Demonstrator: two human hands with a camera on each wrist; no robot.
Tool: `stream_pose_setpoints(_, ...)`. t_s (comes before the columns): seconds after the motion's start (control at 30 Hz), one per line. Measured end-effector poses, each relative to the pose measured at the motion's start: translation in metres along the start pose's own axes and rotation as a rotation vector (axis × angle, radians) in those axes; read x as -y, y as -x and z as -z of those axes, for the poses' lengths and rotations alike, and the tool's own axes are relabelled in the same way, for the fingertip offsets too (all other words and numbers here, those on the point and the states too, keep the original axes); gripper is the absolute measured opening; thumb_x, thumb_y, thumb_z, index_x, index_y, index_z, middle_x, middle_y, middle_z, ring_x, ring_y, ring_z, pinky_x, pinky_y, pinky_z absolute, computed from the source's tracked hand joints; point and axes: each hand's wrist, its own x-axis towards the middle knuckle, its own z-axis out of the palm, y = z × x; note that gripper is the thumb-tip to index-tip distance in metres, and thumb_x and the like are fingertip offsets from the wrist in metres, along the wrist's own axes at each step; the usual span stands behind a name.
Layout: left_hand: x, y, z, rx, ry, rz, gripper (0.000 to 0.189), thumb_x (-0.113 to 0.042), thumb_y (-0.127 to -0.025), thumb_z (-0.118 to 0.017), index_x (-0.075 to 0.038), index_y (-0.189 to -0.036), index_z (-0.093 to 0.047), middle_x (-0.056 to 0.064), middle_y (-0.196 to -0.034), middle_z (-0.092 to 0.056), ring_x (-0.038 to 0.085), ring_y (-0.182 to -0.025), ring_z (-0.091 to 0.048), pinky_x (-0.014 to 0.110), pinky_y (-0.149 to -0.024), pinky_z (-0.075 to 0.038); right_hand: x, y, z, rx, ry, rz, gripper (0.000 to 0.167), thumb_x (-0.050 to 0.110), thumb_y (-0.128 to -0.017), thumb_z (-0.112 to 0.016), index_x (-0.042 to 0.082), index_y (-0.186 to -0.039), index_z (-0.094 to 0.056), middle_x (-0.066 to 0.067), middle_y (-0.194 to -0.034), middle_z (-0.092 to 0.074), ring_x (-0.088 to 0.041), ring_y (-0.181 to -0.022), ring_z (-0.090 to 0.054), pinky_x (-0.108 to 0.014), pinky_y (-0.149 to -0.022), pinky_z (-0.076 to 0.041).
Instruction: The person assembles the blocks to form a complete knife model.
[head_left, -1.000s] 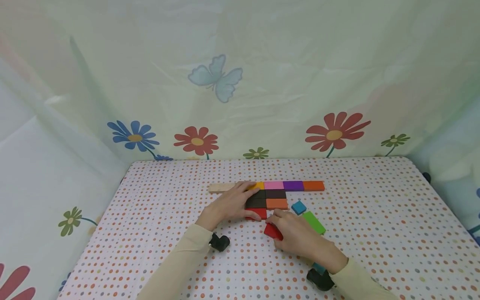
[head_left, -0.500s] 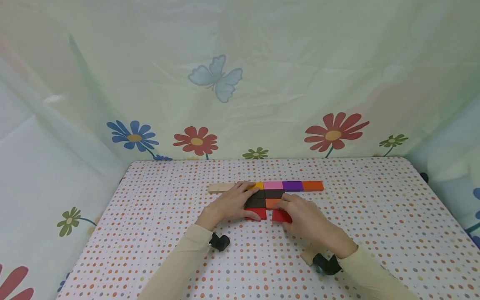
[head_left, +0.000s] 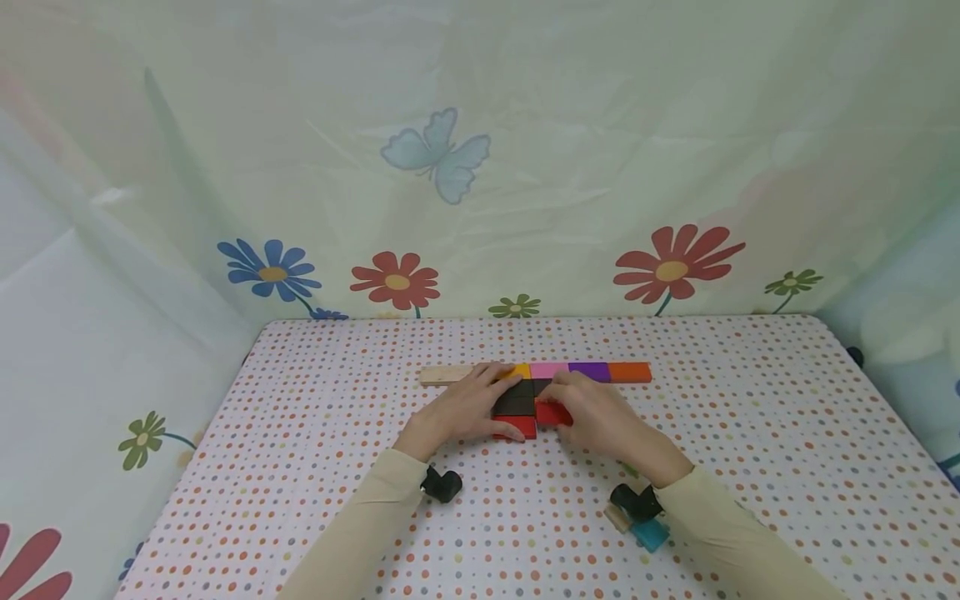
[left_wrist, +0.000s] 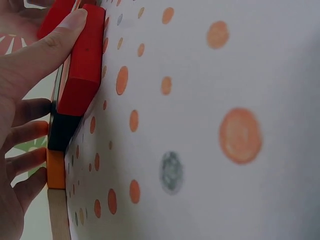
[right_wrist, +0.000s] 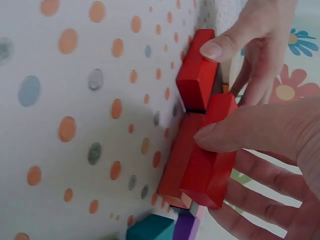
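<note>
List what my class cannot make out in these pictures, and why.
Head view: most of the green block, covered by the right hand.
Head view: part of the yellow block, under the left hand.
Left wrist view: one end of the wooden block, past the bottom edge.
Right wrist view: part of a teal block, likewise.

In the three views, I can read no text, label, brand, number or sign. The coloured blocks [head_left: 588, 372] show no readable letters, and neither do the dotted table [head_left: 337, 383], the curtain [head_left: 570, 142] behind it and the black devices [head_left: 444, 487] at the wrists.
</note>
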Motion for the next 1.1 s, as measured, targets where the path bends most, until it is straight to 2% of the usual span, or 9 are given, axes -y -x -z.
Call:
stream_pose_setpoints(0.33, 0.000, 0.001, -0.001, -0.011, 0.014, -0.005, 0.093, -0.066, -0.090, -0.071, -0.015, -0.162, -0.041, 0.006, -0.169, -0.029, 0.026, -0.153, -0.030, 0.041, -0.120, -0.037, 0.000, 0.002, -0.009, 0.026, 0.030, 0.008, 0.042, 0.001, -0.076, -0.092, 0.004, -0.116, -0.078, -0.010, -0.108, -0.067, -0.022, -0.093, -0.062, -0.044, -0.087, -0.060)
stream_pose_setpoints(0.63, -0.001, 0.002, -0.001, -0.004, 0.014, 0.000, 0.093, -0.066, -0.091, -0.070, -0.016, -0.163, -0.040, 0.006, -0.170, -0.028, 0.026, -0.154, -0.029, 0.041, -0.121, -0.035, 0.000, 0.003, -0.010, 0.049, 0.050, 0.040, 0.040, 0.001, -0.074, -0.091, 0.006, -0.112, -0.080, -0.004, -0.095, -0.062, -0.016, -0.080, -0.053, -0.034, -0.074, -0.055)
stream_pose_setpoints(0.8, 0.000, 0.001, -0.002, -0.004, 0.024, -0.004, 0.092, -0.065, -0.091, -0.071, -0.015, -0.163, -0.040, 0.006, -0.170, -0.028, 0.026, -0.154, -0.029, 0.041, -0.121, -0.035, 0.001, 0.004, -0.012, 0.046, 0.056, 0.046, 0.039, 0.001, -0.074, -0.092, 0.007, -0.111, -0.079, -0.004, -0.094, -0.061, -0.017, -0.081, -0.054, -0.035, -0.073, -0.055)
stream_pose_setpoints(1.1, 0.000, 0.001, -0.001, 0.001, 0.018, -0.005, 0.094, -0.065, -0.091, -0.071, -0.014, -0.163, -0.039, 0.006, -0.170, -0.028, 0.026, -0.154, -0.028, 0.040, -0.121, -0.035, 0.003, 0.005, -0.013, 0.039, 0.043, 0.029, 0.038, 0.002, -0.076, -0.092, 0.006, -0.110, -0.076, -0.008, -0.102, -0.065, -0.025, -0.096, -0.062, -0.045, -0.085, -0.060)
